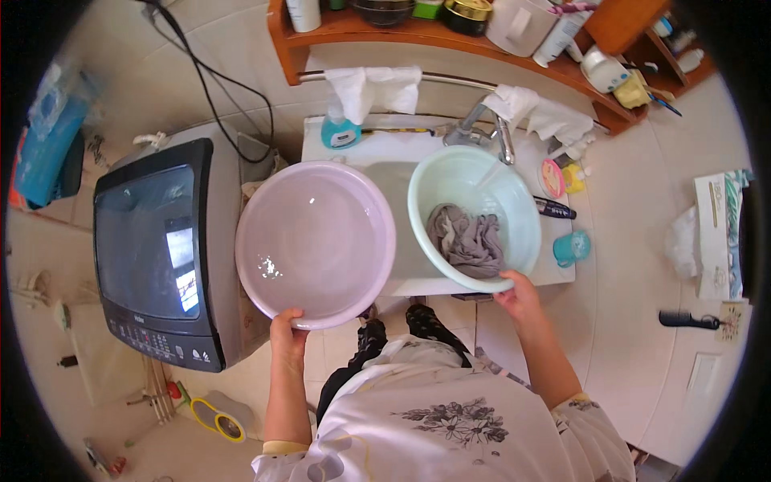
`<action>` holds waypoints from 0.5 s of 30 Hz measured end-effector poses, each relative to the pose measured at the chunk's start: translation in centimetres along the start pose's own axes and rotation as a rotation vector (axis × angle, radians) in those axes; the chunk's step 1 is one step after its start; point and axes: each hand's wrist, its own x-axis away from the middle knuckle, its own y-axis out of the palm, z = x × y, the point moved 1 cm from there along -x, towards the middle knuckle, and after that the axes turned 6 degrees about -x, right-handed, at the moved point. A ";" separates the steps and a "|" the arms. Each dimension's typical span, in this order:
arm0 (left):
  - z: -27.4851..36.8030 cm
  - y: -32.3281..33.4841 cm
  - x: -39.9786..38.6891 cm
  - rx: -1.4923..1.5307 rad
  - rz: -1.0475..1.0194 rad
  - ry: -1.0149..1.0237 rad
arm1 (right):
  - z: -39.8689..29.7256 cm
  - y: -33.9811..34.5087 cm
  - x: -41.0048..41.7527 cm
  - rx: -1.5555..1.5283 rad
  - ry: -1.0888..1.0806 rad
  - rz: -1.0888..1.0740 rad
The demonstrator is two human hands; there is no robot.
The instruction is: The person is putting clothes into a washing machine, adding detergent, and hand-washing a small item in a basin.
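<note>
My left hand [290, 331] grips the near rim of a pink plastic basin [316, 241], which holds clear water and overlaps the left part of the white washbasin counter [397, 277]. On the right, my right hand [518, 294] holds the near rim of a pale green plastic basin [521, 235]. A wet greyish cloth [470, 241] lies bunched in that basin, on the side nearest me. Above the green basin's far side is a chrome faucet [505, 141], with what looks like a stream of water falling from it.
A top-loading washing machine [211, 253] stands at the left. On the counter are a turquoise soap bottle [341, 131], a dark tube [555, 208] and a turquoise cup [571, 248]. White cloths [385, 90] hang from a rail under a wooden shelf [337, 37] of toiletries.
</note>
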 end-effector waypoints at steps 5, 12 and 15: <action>1.0 0.3 -1.2 -0.034 0.015 0.043 | 1.7 -0.3 -4.2 0.033 -0.034 0.060; 2.3 0.3 -1.9 -0.075 -0.040 0.039 | 2.7 -0.3 -7.0 0.168 -0.158 0.027; 2.8 1.3 -0.9 -0.100 -0.052 0.016 | 2.1 0.8 -6.3 0.338 -0.341 0.132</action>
